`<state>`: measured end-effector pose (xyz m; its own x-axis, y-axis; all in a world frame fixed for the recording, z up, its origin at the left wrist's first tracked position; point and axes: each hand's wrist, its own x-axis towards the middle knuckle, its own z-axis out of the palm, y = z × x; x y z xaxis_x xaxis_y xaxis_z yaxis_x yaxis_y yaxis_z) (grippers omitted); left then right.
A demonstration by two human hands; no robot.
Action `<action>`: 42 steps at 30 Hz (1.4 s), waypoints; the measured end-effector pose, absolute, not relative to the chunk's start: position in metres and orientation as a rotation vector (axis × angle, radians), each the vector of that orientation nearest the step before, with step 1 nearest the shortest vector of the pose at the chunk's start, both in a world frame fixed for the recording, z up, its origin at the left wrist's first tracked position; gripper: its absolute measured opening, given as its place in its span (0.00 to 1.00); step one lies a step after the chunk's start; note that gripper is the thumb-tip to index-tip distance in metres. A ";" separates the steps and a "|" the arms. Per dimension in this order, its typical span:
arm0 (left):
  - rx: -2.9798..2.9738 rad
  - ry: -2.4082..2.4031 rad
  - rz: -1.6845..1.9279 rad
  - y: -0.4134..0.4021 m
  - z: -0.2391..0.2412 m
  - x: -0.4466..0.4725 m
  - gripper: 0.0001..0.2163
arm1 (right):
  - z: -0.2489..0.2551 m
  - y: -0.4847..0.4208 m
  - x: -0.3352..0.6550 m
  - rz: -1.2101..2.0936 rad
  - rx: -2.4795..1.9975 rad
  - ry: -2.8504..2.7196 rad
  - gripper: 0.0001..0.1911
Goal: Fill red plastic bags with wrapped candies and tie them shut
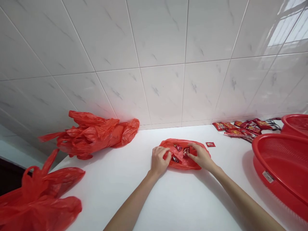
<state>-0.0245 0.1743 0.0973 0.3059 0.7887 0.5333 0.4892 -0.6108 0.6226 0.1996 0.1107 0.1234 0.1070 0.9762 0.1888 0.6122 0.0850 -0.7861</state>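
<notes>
A red plastic bag [178, 165] lies opened out on the white table in front of me. Inside it are small shiny packets, among them a red one [178, 147] and a darker one [175, 159]. My left hand [160, 159] is curled over the bag's left rim, thumb and fingers pinching the plastic. From the right, my right hand [201, 156] reaches over the bag's edge, its thumb and fingertips closed on a small dark red packet [186, 151]. Just beyond that hand, another small red packet [210, 144] lies flat on the table.
Crumpled red plastic bags [96, 136] sit at the back left, with more red bags [40, 199] at the near left edge. Several red packets [240, 130] lie by the tiled wall. Red plastic baskets [269, 157] stand at the right, near a dark cable [274, 124].
</notes>
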 end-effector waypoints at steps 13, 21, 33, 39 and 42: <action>2.309 1.118 1.068 0.171 0.086 -0.017 0.05 | 0.088 0.100 0.189 0.558 -1.420 -1.397 0.12; 2.175 1.030 1.204 0.172 0.082 -0.016 0.16 | 0.084 0.102 0.187 0.518 -1.299 -1.114 0.19; 2.453 1.118 1.301 0.161 0.085 0.006 0.17 | 0.074 0.106 0.187 0.559 -1.279 -1.091 0.19; 2.506 0.917 1.074 0.151 0.082 0.012 0.19 | 0.078 0.102 0.184 0.561 -1.218 -1.177 0.15; 2.469 0.890 1.033 0.153 0.082 0.010 0.20 | 0.082 0.098 0.180 0.541 -1.180 -1.217 0.12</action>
